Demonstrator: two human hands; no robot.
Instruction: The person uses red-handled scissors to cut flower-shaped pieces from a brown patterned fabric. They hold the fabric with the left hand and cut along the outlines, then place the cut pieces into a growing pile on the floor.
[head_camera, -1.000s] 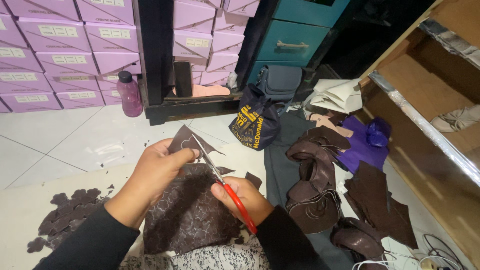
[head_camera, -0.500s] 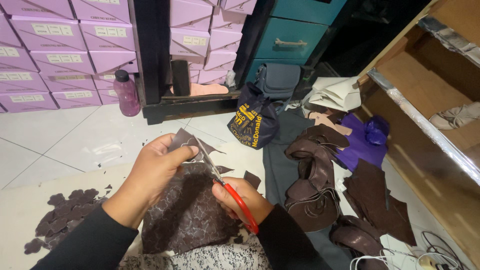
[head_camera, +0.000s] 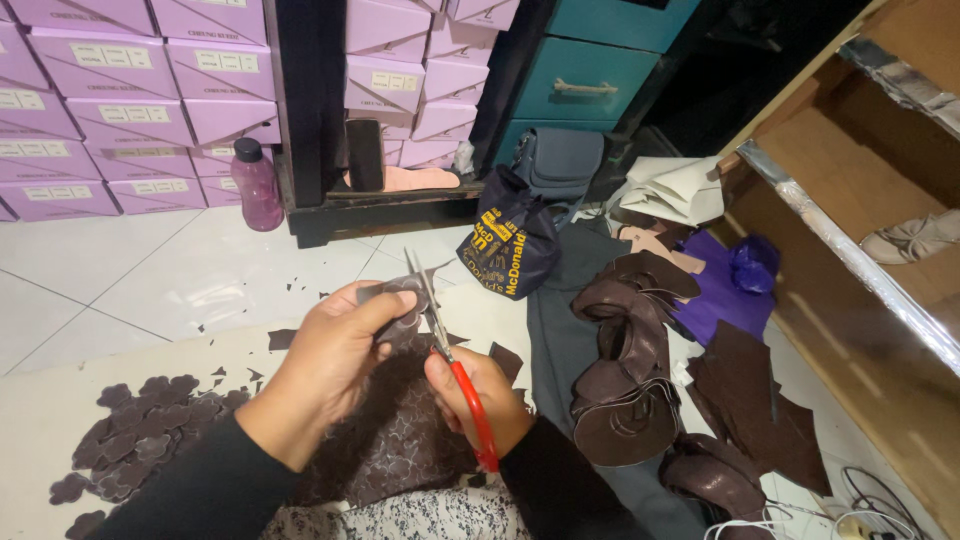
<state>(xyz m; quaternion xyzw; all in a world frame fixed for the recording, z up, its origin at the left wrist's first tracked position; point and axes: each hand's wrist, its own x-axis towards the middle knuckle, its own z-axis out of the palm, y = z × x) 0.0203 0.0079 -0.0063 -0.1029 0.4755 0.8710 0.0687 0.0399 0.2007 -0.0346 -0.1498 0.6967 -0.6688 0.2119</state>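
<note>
My left hand grips the top edge of a dark brown leather sheet marked with flower outlines, which lies across my lap. My right hand holds red-handled scissors, blades pointing up and away, cutting into the sheet's upper edge right next to my left fingers. A heap of cut flower-shaped leather pieces lies on the pale mat at my left.
Rolled and flat dark brown leather scraps and purple pieces lie at the right by a wooden shelf unit. A dark bag, a pink bottle, stacked lilac boxes and a teal drawer cabinet stand ahead.
Both hands and the sheet have shifted slightly. The scissors have worked further along the top edge, and the leather corner above my left fingers is now smaller.
</note>
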